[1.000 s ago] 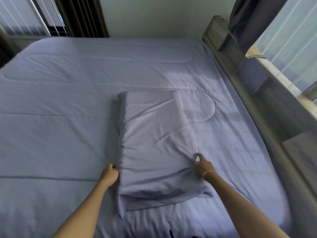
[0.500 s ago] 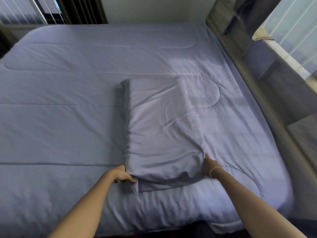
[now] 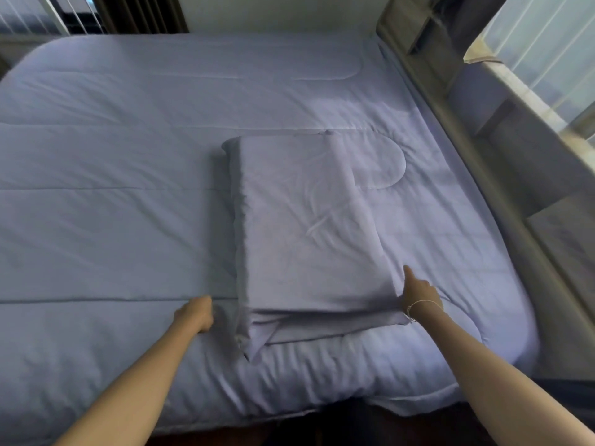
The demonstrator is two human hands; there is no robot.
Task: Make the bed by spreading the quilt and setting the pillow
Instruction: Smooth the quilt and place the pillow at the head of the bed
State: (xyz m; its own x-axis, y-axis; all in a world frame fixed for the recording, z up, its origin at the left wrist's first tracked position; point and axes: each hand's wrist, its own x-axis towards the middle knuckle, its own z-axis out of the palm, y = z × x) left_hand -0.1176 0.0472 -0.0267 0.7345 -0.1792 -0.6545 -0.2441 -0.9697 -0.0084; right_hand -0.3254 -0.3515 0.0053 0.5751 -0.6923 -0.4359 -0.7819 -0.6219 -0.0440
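A lavender quilt (image 3: pixel 128 220) lies spread flat over the whole bed. On it, right of centre, rests a pillow (image 3: pixel 306 226) in a matching lavender case, its long side running away from me and its loose case flap at the near end. My left hand (image 3: pixel 194 313) is curled into a fist on the quilt, a short gap left of the pillow's near corner. My right hand (image 3: pixel 418 292), with a thin bracelet at the wrist, pinches the pillow's near right corner, index finger stretched along its side.
A wooden headboard with shelves (image 3: pixel 483 162) runs along the bed's right side, under a window with sheer curtains (image 3: pixel 547 43). A dark curtain (image 3: pixel 141 11) and a wall stand behind the far edge. The near quilt edge (image 3: pixel 289 407) hangs over dark floor.
The pillow has slid toward the bed's near edge. My left hand let go of its near left corner and moved away to the left; my right hand stayed at the right corner.
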